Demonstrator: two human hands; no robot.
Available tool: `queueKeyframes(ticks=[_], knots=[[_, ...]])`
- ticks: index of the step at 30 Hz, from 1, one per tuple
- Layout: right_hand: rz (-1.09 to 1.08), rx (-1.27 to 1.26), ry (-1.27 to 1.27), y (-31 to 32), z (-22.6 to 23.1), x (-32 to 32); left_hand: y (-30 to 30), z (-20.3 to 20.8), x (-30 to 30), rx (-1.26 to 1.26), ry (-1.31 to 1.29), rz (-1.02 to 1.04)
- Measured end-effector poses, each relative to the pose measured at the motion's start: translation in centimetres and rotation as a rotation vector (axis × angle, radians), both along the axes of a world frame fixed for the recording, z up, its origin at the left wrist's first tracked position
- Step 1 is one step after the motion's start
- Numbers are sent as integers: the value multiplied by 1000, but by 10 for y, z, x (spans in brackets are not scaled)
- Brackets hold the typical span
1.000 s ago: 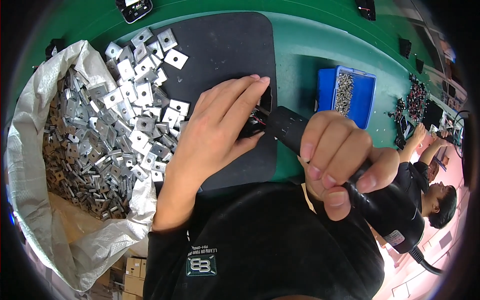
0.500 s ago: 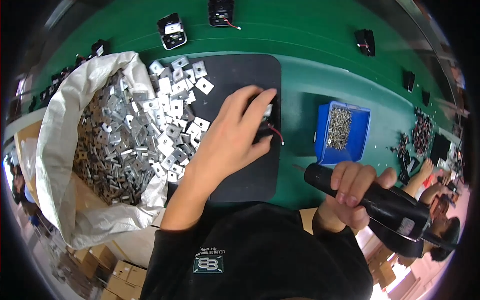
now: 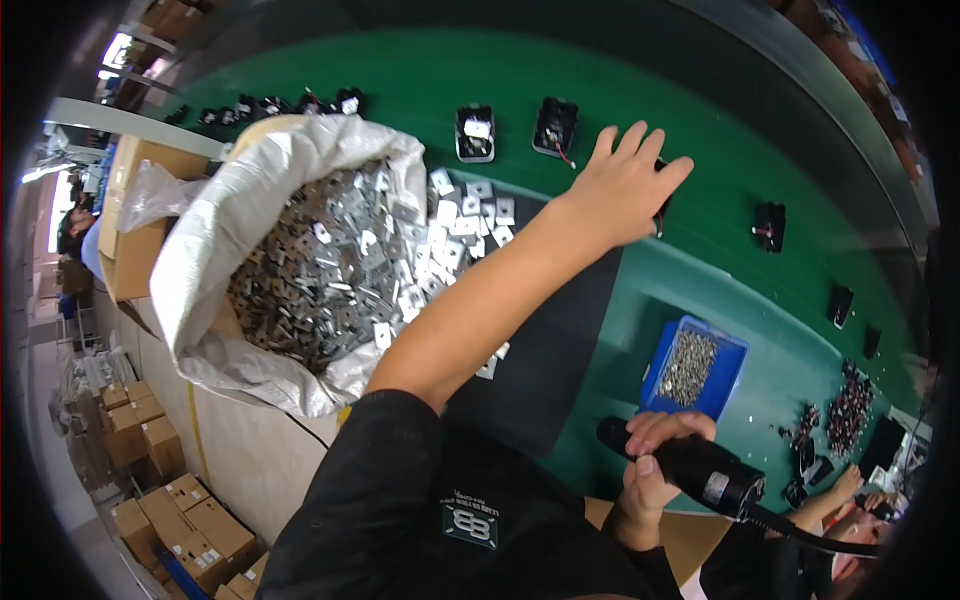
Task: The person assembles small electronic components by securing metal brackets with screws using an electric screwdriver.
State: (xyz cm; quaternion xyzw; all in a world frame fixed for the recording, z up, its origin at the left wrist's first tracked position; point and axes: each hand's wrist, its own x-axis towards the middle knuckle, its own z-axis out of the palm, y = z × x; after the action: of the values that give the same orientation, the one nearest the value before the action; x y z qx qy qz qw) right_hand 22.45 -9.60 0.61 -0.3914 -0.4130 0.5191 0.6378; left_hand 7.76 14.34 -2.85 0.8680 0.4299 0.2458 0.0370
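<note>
My left hand (image 3: 628,188) reaches far forward over the green belt, its fingers spread. Under its palm and thumb sits a small black case (image 3: 663,203), mostly hidden, with a wire end showing beside it. In my right hand (image 3: 660,460) a black electric screwdriver (image 3: 708,474) is gripped around the body, its cord trailing off to the right. Just beyond that hand stands a blue bin (image 3: 728,362) of small screws (image 3: 688,368). A black mat (image 3: 545,350) lies below my left forearm.
At left a white woven sack (image 3: 190,290) bulges with square metal plates (image 3: 340,260), several spilled onto the mat. Open black cases (image 3: 475,134) sit along the belt (image 3: 400,110). Another person's hand (image 3: 848,482) is at the right, near a pile of small parts (image 3: 848,410).
My left hand has moved from the mat forward to the belt, its fingers now spread over the black case. The screwdriver stays in my right hand. The whole view has shifted.
</note>
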Motion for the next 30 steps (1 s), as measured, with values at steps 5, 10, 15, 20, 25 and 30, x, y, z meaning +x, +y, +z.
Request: queueKeyframes(ticks=[5,10,15,20,25,30], knots=[[75,22,40,-2,-4,12,-4,39,-31,8,-107,104],[57,-70,-28,-4,0,9,15,20,-80,3,-3,478],[84,4,27,-1,-11,11,9,4,-81,-272,-68,448],[63,-9,18,2,-9,6,13,3,-75,-314,-121,490],[76,4,13,5,-13,6,19,10,-81,-421,-135,522],[6,-32,-19,0,-12,4,-54,58,-73,-351,-314,395]])
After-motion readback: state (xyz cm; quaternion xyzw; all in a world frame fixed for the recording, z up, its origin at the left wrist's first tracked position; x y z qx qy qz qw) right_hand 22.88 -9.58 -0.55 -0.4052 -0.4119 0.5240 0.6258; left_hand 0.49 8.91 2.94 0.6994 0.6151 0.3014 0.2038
